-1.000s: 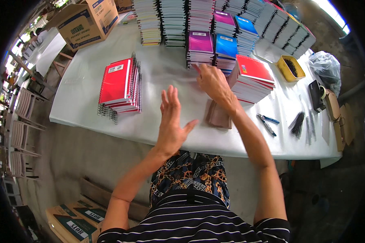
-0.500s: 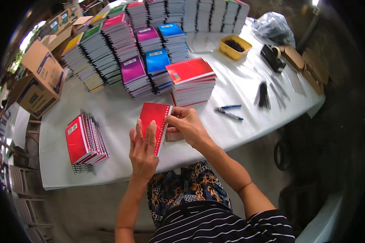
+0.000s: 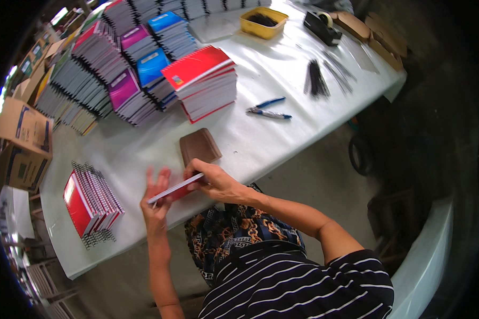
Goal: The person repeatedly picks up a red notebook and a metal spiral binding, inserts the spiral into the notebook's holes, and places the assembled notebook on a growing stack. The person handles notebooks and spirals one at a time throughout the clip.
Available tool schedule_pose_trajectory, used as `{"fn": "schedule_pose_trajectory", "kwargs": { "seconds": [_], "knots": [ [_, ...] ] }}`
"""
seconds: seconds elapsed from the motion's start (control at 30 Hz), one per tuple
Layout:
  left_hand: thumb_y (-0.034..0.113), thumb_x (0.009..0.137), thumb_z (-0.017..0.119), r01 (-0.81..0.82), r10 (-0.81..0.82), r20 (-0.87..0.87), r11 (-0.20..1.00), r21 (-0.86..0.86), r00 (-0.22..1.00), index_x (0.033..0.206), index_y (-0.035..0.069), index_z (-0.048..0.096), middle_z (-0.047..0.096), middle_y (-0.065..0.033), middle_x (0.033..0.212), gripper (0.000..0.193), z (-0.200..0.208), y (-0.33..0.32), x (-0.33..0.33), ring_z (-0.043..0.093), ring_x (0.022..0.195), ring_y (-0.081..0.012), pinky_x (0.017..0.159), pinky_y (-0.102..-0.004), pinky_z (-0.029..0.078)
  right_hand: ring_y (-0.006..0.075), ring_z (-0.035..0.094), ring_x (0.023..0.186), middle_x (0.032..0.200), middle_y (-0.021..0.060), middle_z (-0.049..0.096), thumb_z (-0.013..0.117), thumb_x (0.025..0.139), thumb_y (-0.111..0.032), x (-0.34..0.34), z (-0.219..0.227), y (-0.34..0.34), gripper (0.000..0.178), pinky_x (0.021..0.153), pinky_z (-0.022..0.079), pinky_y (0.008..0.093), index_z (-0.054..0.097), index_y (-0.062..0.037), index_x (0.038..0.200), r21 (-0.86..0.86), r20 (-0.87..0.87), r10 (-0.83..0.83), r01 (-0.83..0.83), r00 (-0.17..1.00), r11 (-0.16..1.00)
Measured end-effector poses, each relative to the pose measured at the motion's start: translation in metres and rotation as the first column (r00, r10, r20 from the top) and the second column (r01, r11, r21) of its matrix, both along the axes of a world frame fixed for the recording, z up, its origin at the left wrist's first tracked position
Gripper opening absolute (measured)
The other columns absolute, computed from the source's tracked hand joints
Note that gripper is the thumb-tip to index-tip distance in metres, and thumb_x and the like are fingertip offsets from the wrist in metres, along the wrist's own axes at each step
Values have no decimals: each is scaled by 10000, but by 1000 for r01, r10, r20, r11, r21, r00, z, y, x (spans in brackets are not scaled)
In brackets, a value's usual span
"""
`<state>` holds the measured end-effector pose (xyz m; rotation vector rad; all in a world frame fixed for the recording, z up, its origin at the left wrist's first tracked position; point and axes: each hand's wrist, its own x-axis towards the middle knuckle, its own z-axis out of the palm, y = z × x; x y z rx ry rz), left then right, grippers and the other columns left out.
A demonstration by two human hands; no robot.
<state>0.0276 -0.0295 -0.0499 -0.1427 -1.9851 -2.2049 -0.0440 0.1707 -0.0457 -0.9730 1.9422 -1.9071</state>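
Note:
A thin red notebook (image 3: 185,190) is tipped on its edge above the table's near side, its white page edge facing up. My right hand (image 3: 214,181) is closed on its right end, thumb and fingers pinching it. At the other end, my left hand (image 3: 155,195) has its thumb against the notebook. Its raised fingers are behind the notebook and smeared by motion. Just beyond my hands lies a brown, flat pad-like block (image 3: 199,147). Blue-handled pliers (image 3: 270,109) rest farther right. A tall stack of red-covered notebooks (image 3: 207,80) stands beyond the block.
Spiral-bound red notebooks (image 3: 90,202) lie at the left. Stacks of coloured notebooks (image 3: 125,87) fill the far left, near a cardboard box (image 3: 24,143). A yellow tub (image 3: 263,24), a tape dispenser (image 3: 322,29) and thin black wires (image 3: 316,80) are at the far right.
The red notebook has gone from lying cover-up to tipped on its edge, nearer to me, uncovering the brown block. My left fingers have come off its cover. The whole view has shifted and turned.

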Motion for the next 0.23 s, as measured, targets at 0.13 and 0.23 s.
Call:
{"fn": "schedule_pose_trajectory", "kwargs": {
  "seconds": [0.13, 0.23],
  "knots": [
    [559, 794, 730, -90, 90, -14, 995, -48, 996, 1552, 21, 107, 405, -256, 1479, 1119, 8, 7, 0, 349, 1410, -378, 1158, -485, 289, 217, 608, 894, 933, 107, 602, 671, 857, 32, -1, -2, -5, 242, 779, 482, 357, 509, -14, 1030, -49, 44, 39, -37, 998, 998],
    [602, 808, 688, -51, 52, -13, 997, 52, 999, 1554, 31, 125, 413, -229, 1483, 1095, -12, -5, 4, 337, 1413, -396, 1159, -500, 282, 237, 615, 905, 964, 108, 612, 664, 871, 18, -6, -6, -4, 248, 777, 491, 355, 506, -32, 1055, 13, 72, 54, -55, 996, 998]
  ]
}}
